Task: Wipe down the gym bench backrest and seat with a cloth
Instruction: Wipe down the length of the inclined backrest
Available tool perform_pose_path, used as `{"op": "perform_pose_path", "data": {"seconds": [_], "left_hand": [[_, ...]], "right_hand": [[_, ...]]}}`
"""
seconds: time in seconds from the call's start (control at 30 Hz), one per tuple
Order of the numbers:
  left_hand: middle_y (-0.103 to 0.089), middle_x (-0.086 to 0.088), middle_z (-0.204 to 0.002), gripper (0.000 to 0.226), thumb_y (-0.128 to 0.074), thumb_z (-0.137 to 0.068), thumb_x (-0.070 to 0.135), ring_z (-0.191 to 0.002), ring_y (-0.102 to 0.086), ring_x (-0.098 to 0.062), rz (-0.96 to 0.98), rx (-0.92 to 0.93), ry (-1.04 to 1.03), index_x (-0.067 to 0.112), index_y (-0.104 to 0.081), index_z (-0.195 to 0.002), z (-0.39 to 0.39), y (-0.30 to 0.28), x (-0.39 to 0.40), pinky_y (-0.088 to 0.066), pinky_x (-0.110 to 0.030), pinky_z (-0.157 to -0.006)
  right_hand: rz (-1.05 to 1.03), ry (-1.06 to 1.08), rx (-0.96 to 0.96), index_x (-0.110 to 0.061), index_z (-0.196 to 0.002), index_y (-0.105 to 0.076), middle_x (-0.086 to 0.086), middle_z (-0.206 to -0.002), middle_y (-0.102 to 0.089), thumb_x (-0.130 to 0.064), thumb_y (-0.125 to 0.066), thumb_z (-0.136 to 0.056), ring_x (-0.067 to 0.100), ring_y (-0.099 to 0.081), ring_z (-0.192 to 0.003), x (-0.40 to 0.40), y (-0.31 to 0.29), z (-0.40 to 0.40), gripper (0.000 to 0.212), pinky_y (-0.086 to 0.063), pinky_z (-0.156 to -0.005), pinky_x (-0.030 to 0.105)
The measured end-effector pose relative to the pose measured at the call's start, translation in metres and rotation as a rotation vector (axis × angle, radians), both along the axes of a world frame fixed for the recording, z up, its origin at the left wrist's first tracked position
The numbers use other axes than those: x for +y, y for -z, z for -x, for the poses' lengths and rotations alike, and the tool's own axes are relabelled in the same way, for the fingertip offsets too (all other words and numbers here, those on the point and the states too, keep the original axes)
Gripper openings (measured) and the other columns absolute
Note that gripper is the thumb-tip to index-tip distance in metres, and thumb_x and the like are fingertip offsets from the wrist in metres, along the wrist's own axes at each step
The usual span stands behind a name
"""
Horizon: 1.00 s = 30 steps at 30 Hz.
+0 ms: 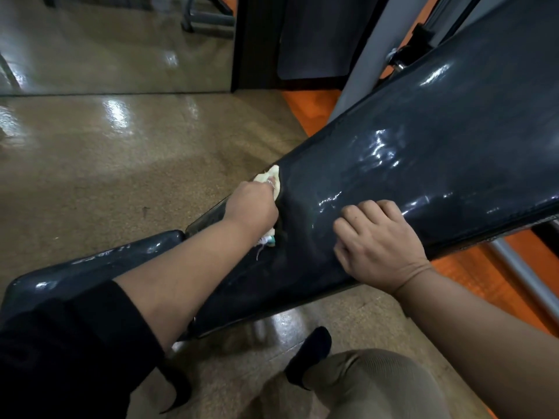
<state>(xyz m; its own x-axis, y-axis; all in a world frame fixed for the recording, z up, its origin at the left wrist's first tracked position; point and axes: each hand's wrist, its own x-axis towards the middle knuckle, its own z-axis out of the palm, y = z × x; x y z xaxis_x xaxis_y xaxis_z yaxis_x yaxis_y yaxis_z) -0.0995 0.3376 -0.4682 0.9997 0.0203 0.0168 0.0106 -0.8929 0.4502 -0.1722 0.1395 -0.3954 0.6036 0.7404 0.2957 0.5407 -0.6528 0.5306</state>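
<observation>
you are pressing a pale cream crumpled cloth [270, 180] into the lower end of the glossy dark navy vinyl backrest [438, 140] with your left hand [252, 204], fingers curling round the cloth so it is bunching under the palm, a frayed bit with teal showing at the wrist side. you are working right at the far edge of the pad near the gap to the dark padded seat [90, 267], probably because that seam and edge are catching grime. your right hand [378, 246] is resting on the near side of the backrest, knuckles bent and fingertips digging into the vinyl, holding nothing; it is looking like a brace so the tilted pad is not shifting while you are scrubbing. the backrest is sloping up to the right and is shining with wet streaks across its middle, so that part is likely being done already; the seat is looking less streaked, i judge it is not wiped yet. the speckled tan glossy floor [121, 164] is lying below, orange matting [314, 110] beyond the bench. your knee in beige trousers [378, 385] is sitting just beside the bench.
</observation>
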Motion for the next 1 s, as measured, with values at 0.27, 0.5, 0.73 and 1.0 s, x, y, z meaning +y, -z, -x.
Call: {"op": "perform_pose_path", "data": {"seconds": [0.27,0.5,0.73,1.0], "left_hand": [[-0.062,-0.012,-0.105,0.035,-0.040,-0.094,0.009,-0.101,-0.050,-0.030,0.047,-0.097,0.047,0.010,-0.054,-0.126,-0.009,-0.006,-0.009,-0.042,-0.037,-0.077],[-0.064,-0.015,-0.108,0.029,-0.045,-0.086,0.006,-0.102,-0.058,-0.033,-0.024,0.162,-0.056,0.008,-0.059,-0.112,-0.027,0.003,0.017,-0.044,-0.034,-0.075],[-0.064,-0.013,-0.109,0.025,-0.047,-0.088,0.009,-0.101,-0.059,-0.030,0.016,0.228,-0.060,0.008,-0.061,-0.109,-0.006,0.007,0.013,-0.041,-0.031,-0.071],[-0.062,-0.017,-0.115,0.034,-0.041,-0.095,0.013,-0.104,-0.058,-0.034,0.064,0.198,-0.066,0.011,-0.054,-0.126,-0.022,0.012,0.024,-0.039,-0.031,-0.073]], "right_hand": [[-0.004,-0.001,-0.003,-0.011,-0.074,-0.052,0.007,-0.078,-0.055,-0.020,-0.049,-0.079,0.028,-0.050,-0.067,-0.001,0.000,0.000,0.010,-0.038,-0.066,0.040],[-0.018,-0.006,-0.003,-0.012,-0.074,-0.051,0.007,-0.077,-0.054,-0.020,-0.048,-0.079,0.027,-0.049,-0.068,-0.001,-0.001,-0.001,0.011,-0.039,-0.067,0.040],[-0.021,-0.028,-0.007,-0.011,-0.074,-0.050,0.007,-0.076,-0.053,-0.019,-0.048,-0.080,0.027,-0.049,-0.067,-0.001,0.001,-0.001,0.009,-0.038,-0.066,0.039],[-0.013,-0.024,-0.021,-0.011,-0.074,-0.051,0.008,-0.077,-0.053,-0.019,-0.043,-0.082,0.028,-0.048,-0.067,-0.001,0.002,-0.001,0.014,-0.038,-0.066,0.040]]}}
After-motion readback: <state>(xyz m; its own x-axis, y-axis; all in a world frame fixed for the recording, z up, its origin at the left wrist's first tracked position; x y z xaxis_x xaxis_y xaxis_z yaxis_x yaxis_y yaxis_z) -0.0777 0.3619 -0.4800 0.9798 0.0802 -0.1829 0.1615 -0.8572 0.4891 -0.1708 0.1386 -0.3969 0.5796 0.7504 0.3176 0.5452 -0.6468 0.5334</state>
